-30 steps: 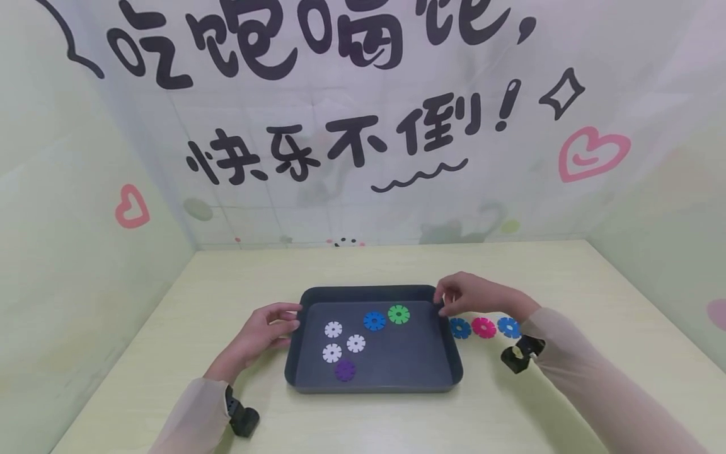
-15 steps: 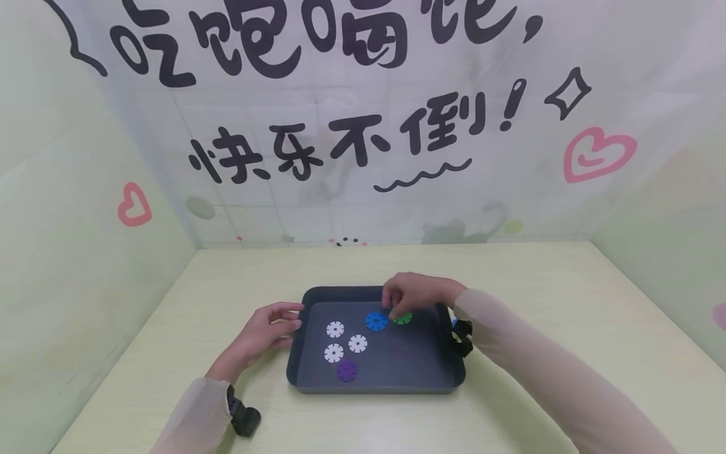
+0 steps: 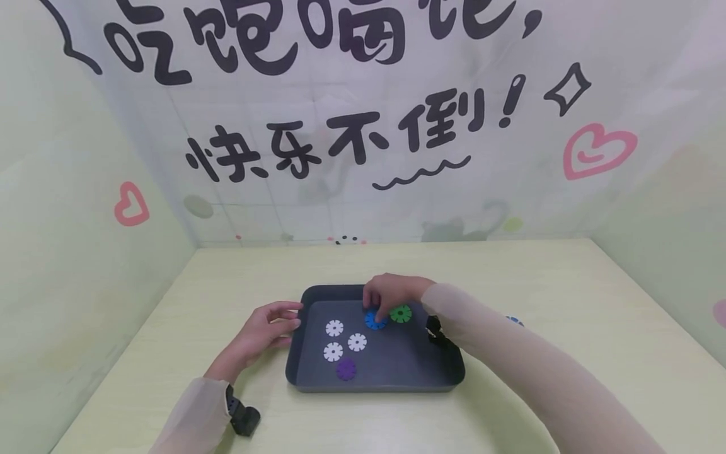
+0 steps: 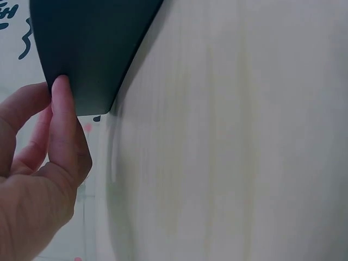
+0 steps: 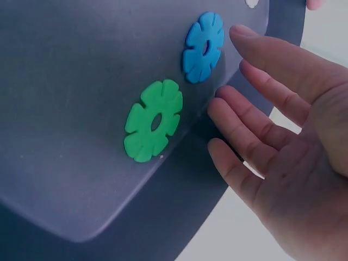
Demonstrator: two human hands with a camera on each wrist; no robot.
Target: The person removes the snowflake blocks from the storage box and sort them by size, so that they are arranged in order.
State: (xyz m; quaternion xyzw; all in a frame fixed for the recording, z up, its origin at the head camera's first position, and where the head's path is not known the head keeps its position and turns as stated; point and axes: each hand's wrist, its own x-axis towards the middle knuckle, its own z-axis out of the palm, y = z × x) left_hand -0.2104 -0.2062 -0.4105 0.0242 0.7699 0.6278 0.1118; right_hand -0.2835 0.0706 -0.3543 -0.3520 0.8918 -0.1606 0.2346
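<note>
Fingers (image 5: 236, 128) of the right hand (image 5: 304, 157) stand spread and slightly bent, pinching nothing; the thumb tip is just beside the blue disc (image 5: 194, 57), with a thin gap showing in the wrist view. Taking the tray (image 3: 374, 386) as a clock face in the head view, that disc lies flat at twelve o'clock, and the green disc (image 3: 395, 313) between one and two. Three white discs (image 3: 329, 329) gather around nine and the purple disc (image 3: 342, 371) sits between seven and eight, making six inside. The work looks well advanced but unfinished: another blue piece (image 3: 514, 320) lies outside on the table (image 3: 317, 422) toward three, partly hidden by the right sleeve (image 3: 527, 366). Whether more lie beneath that arm cannot be told.

The right forearm comes in from about four, crossing the tray's edge, with the knuckles uppermost and the fingers reaching down. Toward nine to ten, the left hand (image 3: 265, 328) has its fingertips at the rim; whether they pinch it or merely touch is unclear.
</note>
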